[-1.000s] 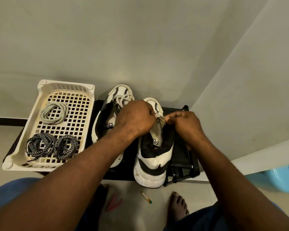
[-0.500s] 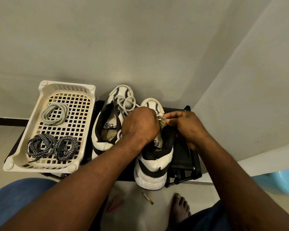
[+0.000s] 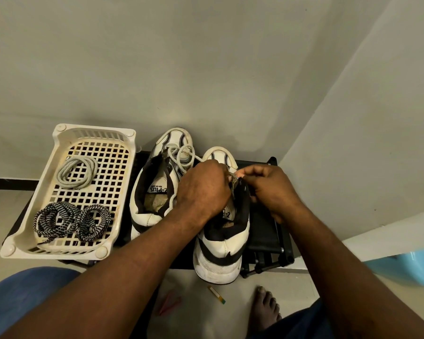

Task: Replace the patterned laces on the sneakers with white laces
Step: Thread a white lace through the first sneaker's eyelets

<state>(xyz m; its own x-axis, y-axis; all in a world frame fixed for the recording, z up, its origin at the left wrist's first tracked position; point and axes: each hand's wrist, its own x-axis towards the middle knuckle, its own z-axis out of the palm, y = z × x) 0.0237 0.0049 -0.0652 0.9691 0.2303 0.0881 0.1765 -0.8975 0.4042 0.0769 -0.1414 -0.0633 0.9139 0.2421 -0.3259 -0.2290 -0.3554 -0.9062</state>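
At centre frame my two hands meet over the near sneaker (image 3: pixel 220 250), which stands on the black counter (image 3: pixel 264 228) with its heel toward the bottom edge and its toe toward the wall, so its long axis runs almost straight up the picture. The lace (image 3: pixel 233 178) I am working shows only as a short pale end in the gap between the hands, just above the tongue. My right hand (image 3: pixel 272 189) has thumb and forefinger pinched together on that end. My left hand (image 3: pixel 201 189) is curled over the collar, but its back hides the fingertips, so I cannot tell what it grips. The end lies to the left of the right hand, touching its fingertips, so I judge the right hand is the one placed to feed it into the next eyelet, pushing across the sneaker's axis.

Counting: two sneakers, the second sneaker (image 3: pixel 154 187) just to the left, with white loops (image 3: pixel 185 154) lying loose over its toe. One basket (image 3: pixel 59 140) sits at left frame. It holds two patterned coils (image 3: pixel 54 218) side by side near its lower end and one pale coil (image 3: pixel 76 173) above them.
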